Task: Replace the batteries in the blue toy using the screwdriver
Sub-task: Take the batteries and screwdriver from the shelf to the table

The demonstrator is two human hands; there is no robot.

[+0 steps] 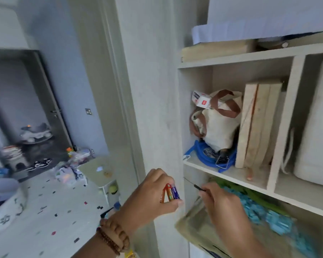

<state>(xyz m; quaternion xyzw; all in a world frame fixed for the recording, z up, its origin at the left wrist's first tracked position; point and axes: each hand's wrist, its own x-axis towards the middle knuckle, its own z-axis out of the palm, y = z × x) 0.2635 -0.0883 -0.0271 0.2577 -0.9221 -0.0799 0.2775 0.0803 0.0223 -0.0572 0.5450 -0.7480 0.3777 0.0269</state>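
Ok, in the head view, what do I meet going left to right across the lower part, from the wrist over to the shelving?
Beaded bracelet → left hand → batteries pinched in it → screwdriver → right hand holding it → blue pieces.

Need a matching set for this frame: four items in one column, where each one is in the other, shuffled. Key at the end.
Items:
1. batteries
2. screwdriver
3. hose
4. boards

Places:
A. held in the right hand
B. standing upright, right of the bag
C. held in the left hand
D. coiled on the shelf at the bag's foot

Pairs: 1-C, 2-A, 3-D, 4-B
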